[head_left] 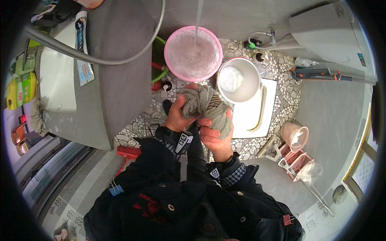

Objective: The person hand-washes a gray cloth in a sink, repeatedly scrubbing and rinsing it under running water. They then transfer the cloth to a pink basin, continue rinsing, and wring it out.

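Observation:
Both my hands grip a wet grey knitted cloth (203, 105) with a darker striped patch, twisted between them. My left hand (177, 114) is closed round its left end, and my right hand (217, 140) has its fingers wrapped over the lower right end. The cloth hangs in front of my body, just below a pink-rimmed basin (220, 54) of foamy water. A thin stream of water (198, 18) falls into that basin from above. Beside it, to the right, stands a white bucket (251, 82) with something whitish inside.
A white squat toilet (257, 116) is set in the pebble-patterned floor. At left, a grey counter (124, 68) holds a sink (58, 80) and a toothpaste tube (85, 72); a grey hose (120, 61) arcs over it. A wastebasket (292, 134) and pink bins (299, 160) stand right.

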Demonstrator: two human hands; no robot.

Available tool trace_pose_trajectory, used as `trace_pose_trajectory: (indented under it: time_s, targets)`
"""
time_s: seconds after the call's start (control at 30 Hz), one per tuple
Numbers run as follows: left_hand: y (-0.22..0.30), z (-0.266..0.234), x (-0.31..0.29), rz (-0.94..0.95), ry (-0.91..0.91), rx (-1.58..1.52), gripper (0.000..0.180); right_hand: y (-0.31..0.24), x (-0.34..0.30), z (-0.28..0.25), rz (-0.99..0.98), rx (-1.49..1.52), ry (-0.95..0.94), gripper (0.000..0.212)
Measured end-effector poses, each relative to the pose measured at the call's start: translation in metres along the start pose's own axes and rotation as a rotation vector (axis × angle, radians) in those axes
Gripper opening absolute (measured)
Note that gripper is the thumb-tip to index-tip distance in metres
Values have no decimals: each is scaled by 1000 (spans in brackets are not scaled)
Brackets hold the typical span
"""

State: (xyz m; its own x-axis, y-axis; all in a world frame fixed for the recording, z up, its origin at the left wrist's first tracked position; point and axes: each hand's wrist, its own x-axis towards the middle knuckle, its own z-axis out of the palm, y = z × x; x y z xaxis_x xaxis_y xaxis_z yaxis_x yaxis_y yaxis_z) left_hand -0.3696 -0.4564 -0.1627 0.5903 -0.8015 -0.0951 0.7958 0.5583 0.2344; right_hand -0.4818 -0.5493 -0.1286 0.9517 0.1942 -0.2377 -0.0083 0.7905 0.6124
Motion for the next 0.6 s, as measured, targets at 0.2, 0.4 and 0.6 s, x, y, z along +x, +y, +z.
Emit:
trace_pose_trajectory:
  time_s: [0.2,0.4,0.6]
  targets:
    - [22,20,6,-219,292,620,31,2,-8,-1,-99,-330,308,85]
    - [23,20,15,-344,445,591,16,1,-14,16,-49,-733,397,61]
    - [19,9,19,-217,406,923,13,-8,1,26,2,-1440,615,47]
